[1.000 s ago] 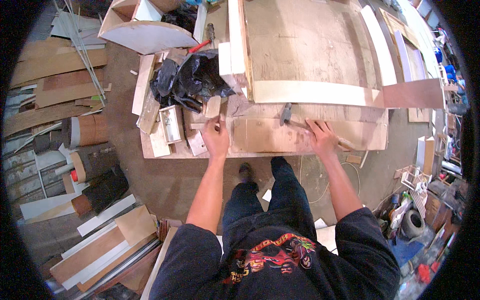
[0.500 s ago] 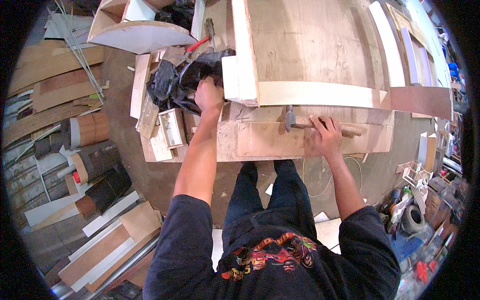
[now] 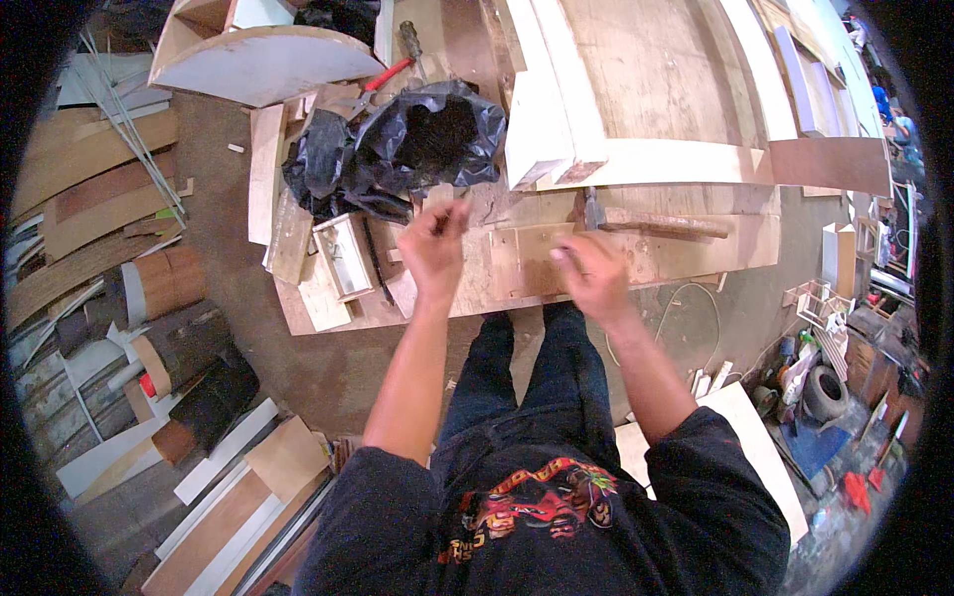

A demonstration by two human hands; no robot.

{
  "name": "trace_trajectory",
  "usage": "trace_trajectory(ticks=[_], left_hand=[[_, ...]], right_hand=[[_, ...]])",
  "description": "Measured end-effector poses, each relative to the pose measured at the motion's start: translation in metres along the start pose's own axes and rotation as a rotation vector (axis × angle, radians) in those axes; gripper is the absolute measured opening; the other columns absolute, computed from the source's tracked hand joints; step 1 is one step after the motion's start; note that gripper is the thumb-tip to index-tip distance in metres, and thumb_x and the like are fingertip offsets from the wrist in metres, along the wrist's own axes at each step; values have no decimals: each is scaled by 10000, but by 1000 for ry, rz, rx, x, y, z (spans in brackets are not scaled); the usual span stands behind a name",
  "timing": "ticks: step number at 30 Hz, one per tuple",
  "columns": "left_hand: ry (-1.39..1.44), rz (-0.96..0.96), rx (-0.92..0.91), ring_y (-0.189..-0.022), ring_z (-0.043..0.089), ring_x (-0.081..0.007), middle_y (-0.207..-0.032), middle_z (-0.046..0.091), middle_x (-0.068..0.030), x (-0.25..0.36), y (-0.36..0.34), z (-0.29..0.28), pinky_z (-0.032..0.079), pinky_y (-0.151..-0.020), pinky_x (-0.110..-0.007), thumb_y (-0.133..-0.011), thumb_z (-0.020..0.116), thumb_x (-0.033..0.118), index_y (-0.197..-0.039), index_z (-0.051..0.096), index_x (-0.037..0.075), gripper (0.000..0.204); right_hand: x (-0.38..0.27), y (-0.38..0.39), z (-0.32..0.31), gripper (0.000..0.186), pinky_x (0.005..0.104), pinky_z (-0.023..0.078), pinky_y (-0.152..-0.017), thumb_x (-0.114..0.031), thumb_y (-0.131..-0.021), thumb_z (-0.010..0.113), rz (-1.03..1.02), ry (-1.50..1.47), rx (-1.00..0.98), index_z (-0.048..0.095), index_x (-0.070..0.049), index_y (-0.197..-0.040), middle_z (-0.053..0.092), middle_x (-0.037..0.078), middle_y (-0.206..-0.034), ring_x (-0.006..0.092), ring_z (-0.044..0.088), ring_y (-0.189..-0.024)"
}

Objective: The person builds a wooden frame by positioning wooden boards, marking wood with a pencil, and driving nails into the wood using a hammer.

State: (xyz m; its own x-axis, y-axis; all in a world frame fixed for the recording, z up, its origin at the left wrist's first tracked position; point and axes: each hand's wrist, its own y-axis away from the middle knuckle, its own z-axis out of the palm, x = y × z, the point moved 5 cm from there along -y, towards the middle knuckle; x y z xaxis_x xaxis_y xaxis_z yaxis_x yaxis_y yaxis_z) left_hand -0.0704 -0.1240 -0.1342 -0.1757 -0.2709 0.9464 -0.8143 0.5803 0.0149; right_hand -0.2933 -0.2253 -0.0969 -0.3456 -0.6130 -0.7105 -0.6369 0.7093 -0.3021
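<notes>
My left hand (image 3: 433, 250) hovers over the near part of the workbench, fingers curled and pinched together; whatever they hold is too small to make out. Just beyond it lies an opened black plastic bag (image 3: 397, 149) with a dark mass of small pieces inside. To the right, my right hand (image 3: 596, 278) is lifted over the bench edge, fingers apart, with nothing visible in it. A hammer (image 3: 661, 224) with a wooden handle rests on a flat board (image 3: 686, 253) beyond that hand. Past the hammer stands a pale wooden frame (image 3: 656, 162).
Red-handled pliers (image 3: 390, 74) lie behind the bag. A small wooden box (image 3: 344, 256) and offcuts crowd the bench's left end. A curved shelf piece (image 3: 268, 70) stands at far left. Stacked boards (image 3: 243, 497) and rolled sheets (image 3: 179, 268) cover the floor at left.
My left hand has come out of the black bag toward me. My right hand has let go of the hammer, leaving it on the board, and moved left and nearer. The view has shifted slightly.
</notes>
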Motion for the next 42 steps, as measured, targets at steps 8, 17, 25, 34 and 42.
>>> trace_trajectory(ticks=[8,17,25,34,42], left_hand=[[107,-196,-162,-755,670,-103,-857,758,-108,-22,50,20,531,-704,-260,-887,737,48,-969,765,-39,123],[327,-220,-39,-895,702,-159,-1015,744,-150,-13,51,22,537,-817,-292,-930,688,73,-1136,687,-59,244],[-137,-192,-211,-960,711,-342,-1053,717,-223,-57,59,26,545,-851,-385,-909,665,86,-1137,699,-37,262],[-149,-101,-207,-966,692,-366,-1067,707,-215,-54,58,28,547,-842,-402,-866,677,59,-1115,715,-17,263],[-146,-41,-166,-939,684,-371,-1049,705,-185,-54,57,27,548,-809,-420,-872,686,87,-1101,712,2,246]], right_hand=[[-17,-22,66,203,401,556,-761,-44,-830,705,-33,-198,-227,668,-47,-1030,702,110,-951,317,679,-891],[1,-26,68,211,415,554,-768,-19,-849,671,61,-150,-261,682,-25,-1059,685,157,-968,359,672,-875],[33,-22,89,128,355,556,-703,-35,-861,707,172,-161,-189,723,-22,-987,732,153,-944,281,715,-811],[40,-18,101,117,344,557,-695,-28,-834,732,237,-137,-206,743,-31,-950,727,132,-892,253,711,-784],[33,-28,94,144,330,559,-762,-19,-789,769,109,-110,-295,756,-30,-933,730,128,-913,243,705,-875]])
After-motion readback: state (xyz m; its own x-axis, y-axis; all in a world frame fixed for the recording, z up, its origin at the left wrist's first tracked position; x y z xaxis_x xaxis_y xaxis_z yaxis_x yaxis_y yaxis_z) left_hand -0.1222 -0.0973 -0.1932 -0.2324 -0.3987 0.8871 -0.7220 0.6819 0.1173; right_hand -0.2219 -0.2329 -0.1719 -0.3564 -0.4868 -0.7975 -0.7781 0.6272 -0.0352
